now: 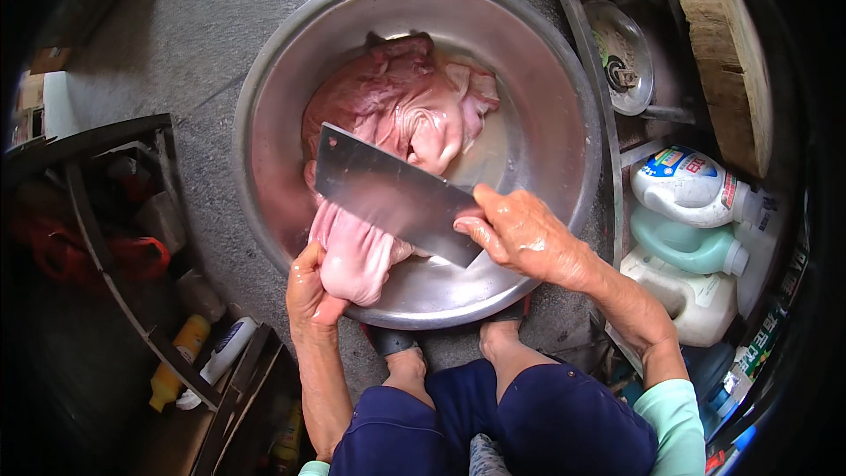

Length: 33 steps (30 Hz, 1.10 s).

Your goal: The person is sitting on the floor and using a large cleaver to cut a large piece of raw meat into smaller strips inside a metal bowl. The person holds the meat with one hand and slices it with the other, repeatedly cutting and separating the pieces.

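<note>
A large, soft, wet piece of raw pink meat, wrinkled like skin or offal, lies in a round metal basin with a little cloudy water. My left hand is closed on the meat's near end, gathered up at the basin's front left rim. In my right hand is a cleaver, gripped by its handle, which the fingers hide. The broad blade slants across the basin to the upper left, over the middle of the meat. Whether its lower edge touches the meat, I cannot tell.
The basin stands on grey ground just ahead of my feet. To the right, a rack holds several plastic jugs, a round lid and a thick wooden board. A dark shelf with bottles is at the left.
</note>
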Each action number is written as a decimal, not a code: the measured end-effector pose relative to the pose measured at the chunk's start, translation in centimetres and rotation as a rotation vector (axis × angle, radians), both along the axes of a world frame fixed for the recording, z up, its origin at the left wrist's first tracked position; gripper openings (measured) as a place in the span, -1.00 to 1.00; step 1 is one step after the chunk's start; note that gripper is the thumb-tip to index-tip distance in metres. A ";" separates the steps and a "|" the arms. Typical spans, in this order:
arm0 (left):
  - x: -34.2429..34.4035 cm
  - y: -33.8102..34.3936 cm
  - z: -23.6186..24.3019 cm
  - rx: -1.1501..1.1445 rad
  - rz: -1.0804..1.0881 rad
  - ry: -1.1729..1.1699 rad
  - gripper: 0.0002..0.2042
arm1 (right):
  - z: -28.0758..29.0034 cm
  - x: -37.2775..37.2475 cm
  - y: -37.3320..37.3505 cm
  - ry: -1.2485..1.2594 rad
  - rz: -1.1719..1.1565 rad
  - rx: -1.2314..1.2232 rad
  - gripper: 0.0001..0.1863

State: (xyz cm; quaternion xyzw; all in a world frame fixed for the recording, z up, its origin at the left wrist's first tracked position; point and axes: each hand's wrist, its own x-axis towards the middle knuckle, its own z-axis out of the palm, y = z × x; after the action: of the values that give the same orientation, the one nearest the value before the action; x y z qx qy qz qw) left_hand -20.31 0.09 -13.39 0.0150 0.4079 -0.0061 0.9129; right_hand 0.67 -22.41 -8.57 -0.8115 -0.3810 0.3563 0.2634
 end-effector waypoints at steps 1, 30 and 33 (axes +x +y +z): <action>0.0 0.0 0.0 -0.049 0.031 -0.055 -0.58 | -0.1 0.3 -0.1 -0.086 0.008 -0.029 -0.71; 1.6 -1.3 1.7 -0.043 0.144 -0.014 -0.50 | 0.8 1.3 -0.8 0.298 -0.216 -0.021 -0.64; 2.8 -1.1 2.4 -0.125 0.128 -0.100 -0.48 | 1.4 2.2 -1.0 0.074 -0.195 -0.079 -0.66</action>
State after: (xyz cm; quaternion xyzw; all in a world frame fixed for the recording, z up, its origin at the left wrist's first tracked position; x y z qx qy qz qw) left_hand -17.47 -0.97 -10.97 -0.0676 0.3609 0.0275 0.9298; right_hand 2.92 -23.46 -7.17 -0.8409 -0.2758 0.3733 0.2784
